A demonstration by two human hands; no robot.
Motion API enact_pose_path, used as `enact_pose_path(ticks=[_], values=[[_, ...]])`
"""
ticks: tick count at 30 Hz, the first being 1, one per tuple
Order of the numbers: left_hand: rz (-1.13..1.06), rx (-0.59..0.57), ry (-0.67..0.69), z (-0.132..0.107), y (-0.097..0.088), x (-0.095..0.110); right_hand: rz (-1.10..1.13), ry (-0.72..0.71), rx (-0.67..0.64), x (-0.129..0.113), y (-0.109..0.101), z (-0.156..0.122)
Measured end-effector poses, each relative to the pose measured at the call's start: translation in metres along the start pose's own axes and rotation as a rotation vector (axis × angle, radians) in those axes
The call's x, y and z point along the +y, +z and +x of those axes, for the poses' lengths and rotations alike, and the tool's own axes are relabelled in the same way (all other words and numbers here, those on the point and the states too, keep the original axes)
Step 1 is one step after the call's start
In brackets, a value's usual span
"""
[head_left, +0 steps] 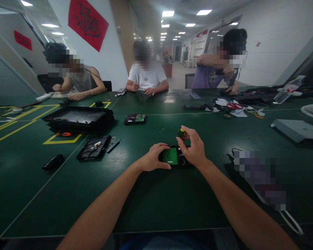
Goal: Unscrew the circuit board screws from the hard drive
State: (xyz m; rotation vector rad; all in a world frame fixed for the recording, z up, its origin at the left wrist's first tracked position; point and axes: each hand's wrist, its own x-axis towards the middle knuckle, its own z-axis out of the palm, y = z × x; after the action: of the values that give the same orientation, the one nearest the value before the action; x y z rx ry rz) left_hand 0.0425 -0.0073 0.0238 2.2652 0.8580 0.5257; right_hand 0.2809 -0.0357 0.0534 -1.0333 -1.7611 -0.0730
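A hard drive (170,156) with a green circuit board facing up lies on the green table in front of me. My left hand (155,156) grips its left end, thumb on the near edge and fingers along the far edge. Over the right part of the drive, my right hand (194,146) is closed on a screwdriver with a yellow and dark green handle (181,133). The screwdriver stands roughly upright; its tip is hidden behind my fingers. Several tiny screws (161,130) lie loose on the table just beyond the drive.
Another hard drive (135,118) lies farther off. To the left are an opened black drive case (92,147), a loose circuit board (113,143) and stacked black trays (78,116). A pouch with a strap (261,177) lies right. Three people sit across the table (146,208).
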Motion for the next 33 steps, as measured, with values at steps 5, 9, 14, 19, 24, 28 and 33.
enact_pose_path(ticks=[5, 9, 14, 19, 24, 28, 33], values=[[0.002, 0.013, 0.010, -0.0002, -0.0001, 0.0028, -0.012, -0.019, 0.005, 0.0001, 0.0005, -0.0002], [0.010, 0.007, 0.005, 0.0003, 0.0005, 0.0027, -0.033, -0.028, 0.003, -0.0001, 0.0000, 0.0007], [0.012, 0.005, -0.008, -0.0002, 0.0008, 0.0044, -0.015, -0.016, -0.014, -0.0021, -0.0017, 0.0010], [-0.012, 0.019, -0.021, -0.0018, 0.0007, 0.0085, 0.025, 0.028, -0.016, -0.0018, -0.0002, 0.0000], [-0.024, 0.012, -0.023, -0.0012, 0.0007, 0.0085, -0.026, -0.005, -0.004, 0.0002, -0.0003, 0.0006], [-0.023, 0.008, -0.021, -0.0010, 0.0010, 0.0070, -0.017, 0.010, -0.023, -0.0005, -0.0008, 0.0004], [-0.011, 0.025, -0.003, -0.0010, 0.0028, 0.0038, 0.006, 0.036, 0.008, 0.0003, 0.0015, -0.0004]])
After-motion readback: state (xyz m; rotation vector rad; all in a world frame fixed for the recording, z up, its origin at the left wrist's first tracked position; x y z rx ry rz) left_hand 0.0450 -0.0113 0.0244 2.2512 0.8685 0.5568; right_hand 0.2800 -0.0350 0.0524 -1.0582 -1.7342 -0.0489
